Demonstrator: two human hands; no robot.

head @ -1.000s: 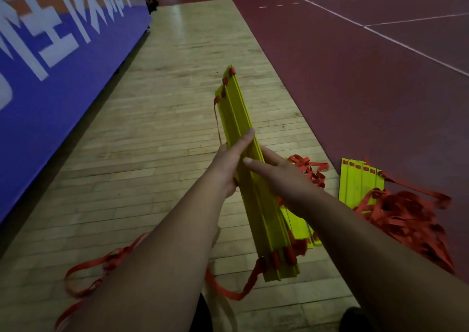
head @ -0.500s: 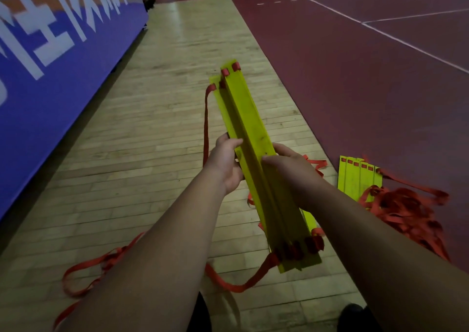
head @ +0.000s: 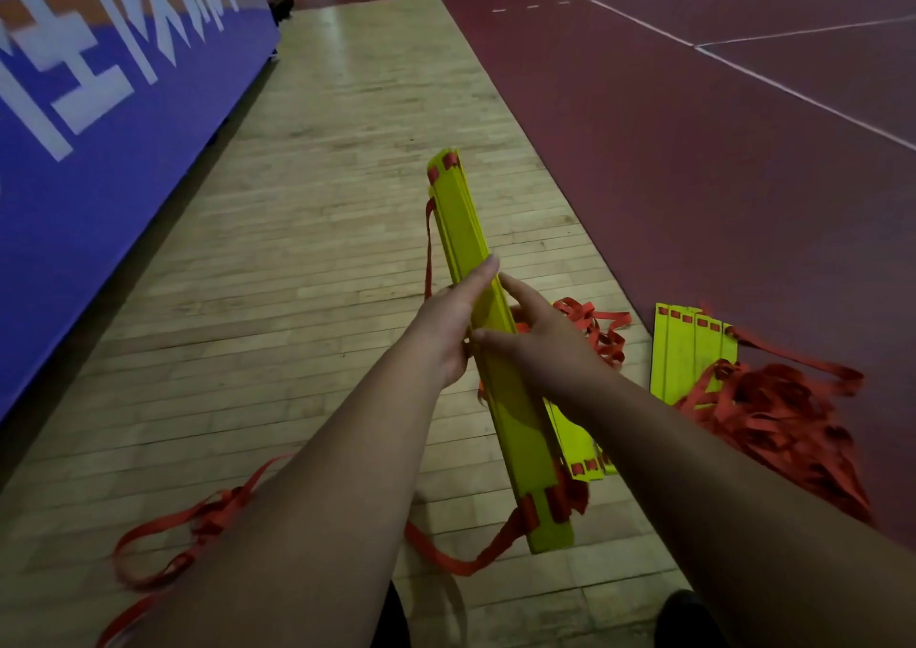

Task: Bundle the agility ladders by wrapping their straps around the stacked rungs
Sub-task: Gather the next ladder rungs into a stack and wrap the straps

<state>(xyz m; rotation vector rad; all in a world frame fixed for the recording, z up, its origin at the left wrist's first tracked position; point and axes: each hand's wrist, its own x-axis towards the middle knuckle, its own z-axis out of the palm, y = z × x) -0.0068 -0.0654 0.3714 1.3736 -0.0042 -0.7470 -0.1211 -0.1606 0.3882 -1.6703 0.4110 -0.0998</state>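
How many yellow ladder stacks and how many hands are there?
Yellow rung stacks: 3 (held stack, stack under the right arm, stack by the red floor)
Hands: 2 (left hand, right hand)
Total: 5

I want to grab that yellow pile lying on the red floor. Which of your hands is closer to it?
Right. The right hand is beside the floor pile; the left hand is farther away, across the held rungs.

Yellow rungs (head: pixel 500 399) with red straps (head: pixel 431 553). Pale wood floor (head: pixel 322 201) beside maroon court (head: pixel 694 176), white-lined. Blue banner (head: pixel 99 127), white lettering.
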